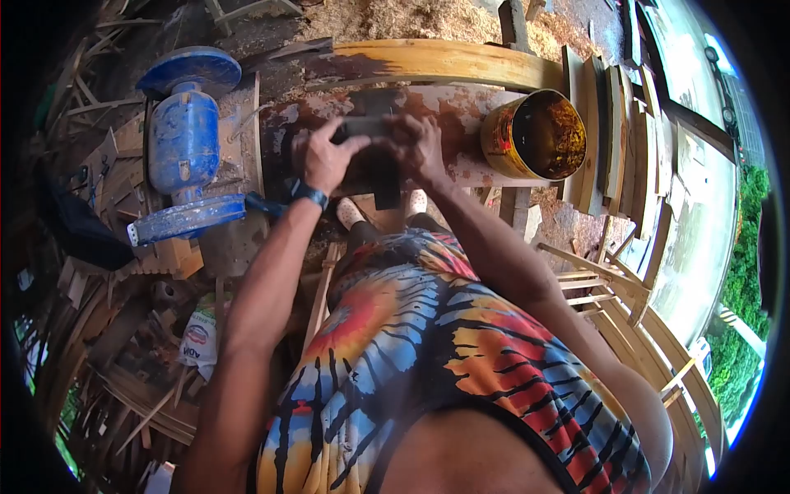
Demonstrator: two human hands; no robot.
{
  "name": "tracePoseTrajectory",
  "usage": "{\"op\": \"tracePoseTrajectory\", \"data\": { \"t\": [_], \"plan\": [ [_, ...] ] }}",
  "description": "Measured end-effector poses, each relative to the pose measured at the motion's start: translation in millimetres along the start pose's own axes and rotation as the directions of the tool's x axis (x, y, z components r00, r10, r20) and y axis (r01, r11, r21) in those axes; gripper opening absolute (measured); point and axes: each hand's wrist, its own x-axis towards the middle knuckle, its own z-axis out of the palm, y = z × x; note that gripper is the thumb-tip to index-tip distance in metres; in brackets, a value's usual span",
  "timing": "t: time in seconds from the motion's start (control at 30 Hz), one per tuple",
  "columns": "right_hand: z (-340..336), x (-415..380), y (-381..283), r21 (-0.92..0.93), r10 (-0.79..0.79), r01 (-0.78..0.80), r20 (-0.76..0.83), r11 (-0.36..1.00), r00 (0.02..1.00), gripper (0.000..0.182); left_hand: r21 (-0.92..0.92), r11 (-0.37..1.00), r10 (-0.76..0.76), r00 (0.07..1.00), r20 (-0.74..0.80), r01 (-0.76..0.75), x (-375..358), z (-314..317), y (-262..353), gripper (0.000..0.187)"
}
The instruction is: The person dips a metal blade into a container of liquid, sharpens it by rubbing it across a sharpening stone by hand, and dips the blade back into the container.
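Note:
My left hand [323, 158], with a dark band on its wrist, has its thumb and forefinger at the near end of a dark rectangular piece [366, 126]. The other end of that piece is in the closed fingers of my right hand [418, 148]. Motion blurs the fingers and the piece, so its kind cannot be made out. Beneath both hands lies a reddish-brown worn board [462, 115] with dark wet-looking patches. To the right of my right hand stands an open yellow can [504, 140], stained dark inside.
A blue bench grinder-like machine [183, 140] stands at the left. A long wooden beam [444, 59] lies behind the board, with sawdust [395, 20] beyond. Stacked planks [613, 140] are at the right. A white printed bag [199, 336] lies lower left among wood scraps.

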Motion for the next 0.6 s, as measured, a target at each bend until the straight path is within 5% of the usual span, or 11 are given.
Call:
{"op": "tracePoseTrajectory", "data": {
  "t": [0.07, 0.1, 0.17, 0.23, 0.27, 0.3, 0.37, 0.43, 0.5, 0.6],
  "plan": [
    [4, -38, 6, -0.052, -0.038, 0.039, 0.013, 0.998, 0.999, 0.049, -0.036, 0.997, -0.063, 0.997, 0.049, 0.064, -30, 20, -27, 0.066],
    [3, -50, 3, -0.047, -0.045, 0.045, 0.0, 0.998, 0.999, 0.049, 0.135, 0.99, -0.021, 0.999, -0.035, 0.026, -51, 15, -12, 0.066],
    [0, -64, -1, -0.038, -0.064, 0.063, -0.01, 0.997, 0.998, 0.049, 0.18, 0.983, 0.071, 0.986, -0.149, -0.044, -58, 29, -22, 0.068],
    [5, -34, -2, -0.025, -0.064, 0.063, -0.013, 0.998, 0.998, 0.049, -0.106, 0.991, -0.086, 0.993, -0.082, 0.077, -34, 14, -7, 0.069],
    [12, -12, -3, -0.026, -0.046, 0.046, -0.028, 0.999, 0.999, 0.05, -0.179, 0.984, -0.02, 0.983, -0.181, -0.013, -18, 16, -10, 0.07],
    [15, -1, -4, -0.028, -0.035, 0.034, -0.042, 0.999, 0.998, 0.05, -0.031, 0.997, 0.059, 0.979, -0.195, -0.066, 3, 13, -17, 0.072],
    [16, -3, -6, -0.007, 0.026, -0.026, -0.045, 1.0, 0.999, 0.05, 0.02, 1.0, 0.004, 0.997, -0.077, -0.003, 12, -5, -5, 0.075],
    [15, -12, -8, -0.006, 0.03, -0.03, -0.041, 1.0, 0.999, 0.049, -0.004, 1.0, 0.018, 0.989, -0.147, -0.019, -11, 8, -12, 0.076],
    [10, -54, -8, -0.028, -0.013, 0.012, -0.035, 1.0, 0.999, 0.047, 0.071, 0.99, -0.117, 0.991, -0.068, 0.121, -48, 9, -5, 0.074],
    [10, -52, -7, -0.013, -0.038, 0.038, -0.018, 0.999, 0.999, 0.047, 0.089, 0.993, -0.068, 0.986, -0.15, 0.082, -48, 24, -20, 0.07]
  ]
}}
